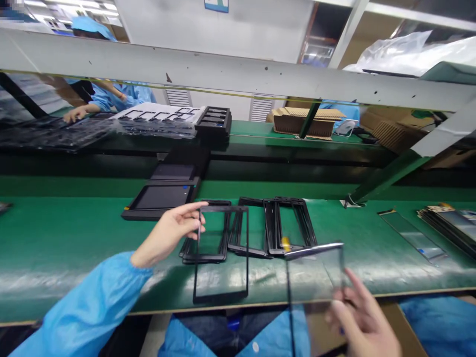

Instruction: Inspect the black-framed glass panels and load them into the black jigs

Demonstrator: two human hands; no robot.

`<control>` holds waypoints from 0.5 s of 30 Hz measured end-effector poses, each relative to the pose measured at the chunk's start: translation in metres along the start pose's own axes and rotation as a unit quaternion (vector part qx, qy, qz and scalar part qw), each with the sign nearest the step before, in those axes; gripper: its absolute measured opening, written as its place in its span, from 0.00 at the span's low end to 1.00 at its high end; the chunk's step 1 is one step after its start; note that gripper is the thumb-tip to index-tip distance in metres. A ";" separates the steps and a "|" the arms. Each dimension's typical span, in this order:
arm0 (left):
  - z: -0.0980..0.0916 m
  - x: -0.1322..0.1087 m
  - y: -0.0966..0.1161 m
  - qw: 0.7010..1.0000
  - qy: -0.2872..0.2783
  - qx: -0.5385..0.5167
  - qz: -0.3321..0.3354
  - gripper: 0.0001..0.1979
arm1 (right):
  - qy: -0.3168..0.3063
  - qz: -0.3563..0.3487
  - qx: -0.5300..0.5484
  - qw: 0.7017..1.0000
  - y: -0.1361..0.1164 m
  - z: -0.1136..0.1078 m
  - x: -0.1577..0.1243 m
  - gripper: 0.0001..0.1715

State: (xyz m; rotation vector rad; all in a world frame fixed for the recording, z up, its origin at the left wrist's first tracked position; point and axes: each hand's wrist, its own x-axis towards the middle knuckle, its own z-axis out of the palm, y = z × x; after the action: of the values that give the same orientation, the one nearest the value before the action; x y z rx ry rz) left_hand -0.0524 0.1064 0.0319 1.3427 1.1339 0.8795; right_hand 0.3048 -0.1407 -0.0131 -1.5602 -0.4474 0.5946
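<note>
My left hand (pixel 169 235) pinches the upper left side of a thin black rectangular frame (pixel 221 297), held upright over the bench's front part. In my right hand (pixel 360 317) is a clear glass panel (pixel 314 277) with a black border and a small yellow tab at its top left corner. Thumb and fingers grip the panel's right side; motion blurs this hand and the panel a little. Behind both lie overlapping black frames (pixel 271 228) in small stacks on the green bench (pixel 74 238). The frame in my left hand partly covers the leftmost stack (pixel 208 258).
A black tray (pixel 139 215) with dark screens stands behind my left hand. To the right lie a loose glass panel (pixel 412 235) and a stack of panels (pixel 449 225). A green post (pixel 386 176) meets the bench. Across the raised shelf, a person in blue (pixel 122 96) works.
</note>
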 end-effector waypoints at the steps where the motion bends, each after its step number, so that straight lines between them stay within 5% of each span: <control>1: 0.012 -0.012 -0.001 0.999 -0.008 -0.032 0.000 0.26 | -0.033 0.027 0.027 0.999 0.000 0.022 -0.009 0.39; 3: 0.034 -0.031 -0.004 0.997 -0.018 -0.079 0.002 0.23 | -0.097 0.052 0.069 0.992 0.000 0.057 -0.025 0.36; 6: 0.057 -0.051 -0.008 0.995 -0.019 -0.100 0.018 0.20 | -0.145 0.060 0.079 0.984 0.004 0.081 -0.041 0.34; 15: 0.071 -0.065 -0.007 0.992 -0.009 -0.084 0.093 0.16 | -0.171 0.081 0.085 0.978 0.004 0.080 -0.047 0.37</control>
State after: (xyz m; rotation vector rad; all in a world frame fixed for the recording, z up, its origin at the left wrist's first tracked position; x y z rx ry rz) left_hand -0.0021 0.0238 0.0242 1.3285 0.9081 1.0721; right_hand 0.2185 -0.1065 -0.0136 -1.3408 -0.5156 1.0102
